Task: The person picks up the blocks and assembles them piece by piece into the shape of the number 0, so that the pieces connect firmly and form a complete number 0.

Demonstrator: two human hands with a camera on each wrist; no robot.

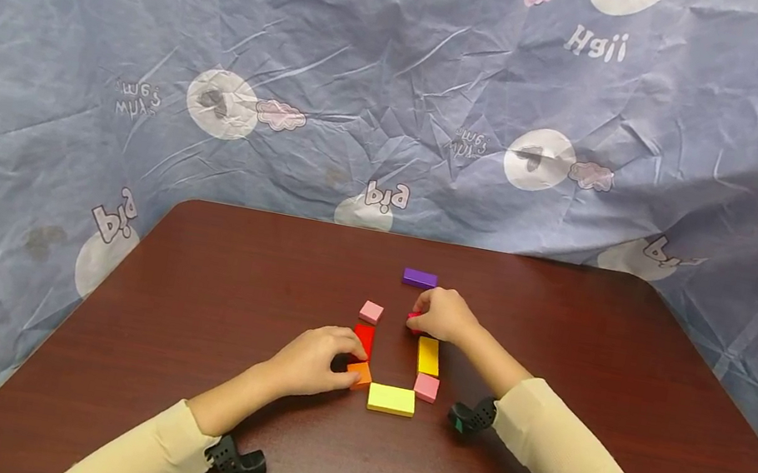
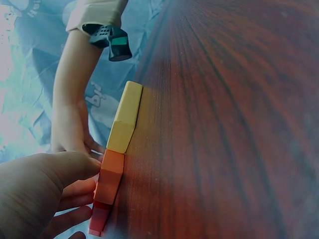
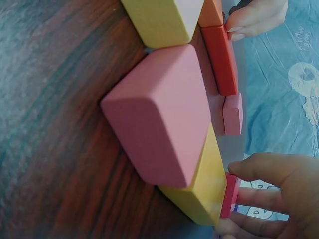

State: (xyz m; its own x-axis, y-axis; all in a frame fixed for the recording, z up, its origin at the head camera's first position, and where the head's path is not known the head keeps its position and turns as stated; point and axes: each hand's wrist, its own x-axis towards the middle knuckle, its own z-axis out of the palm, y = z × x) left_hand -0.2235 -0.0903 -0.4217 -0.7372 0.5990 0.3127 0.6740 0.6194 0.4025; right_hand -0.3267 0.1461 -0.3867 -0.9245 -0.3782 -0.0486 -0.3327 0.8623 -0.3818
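My left hand (image 1: 317, 359) is at the left side of a group of blocks. Its thumb touches an orange block (image 1: 360, 374), and its index finger reaches over the near end of a red block (image 1: 364, 339); the fingers bend round the orange one. In the left wrist view, that orange block (image 2: 110, 172) sits against a yellow block (image 2: 125, 117). My right hand (image 1: 447, 314) pinches a crimson block (image 3: 230, 195) between thumb and fingers, just past the far end of a golden-yellow block (image 1: 429, 357). Fingers partly hide the crimson block.
A pink block (image 1: 426, 388) stands between the golden-yellow and yellow blocks. Another pink block (image 1: 371, 312) lies beyond the red one. A purple block (image 1: 420, 278) lies farther back on the brown table (image 1: 252, 265). A printed blue cloth (image 1: 375, 84) hangs behind the table.
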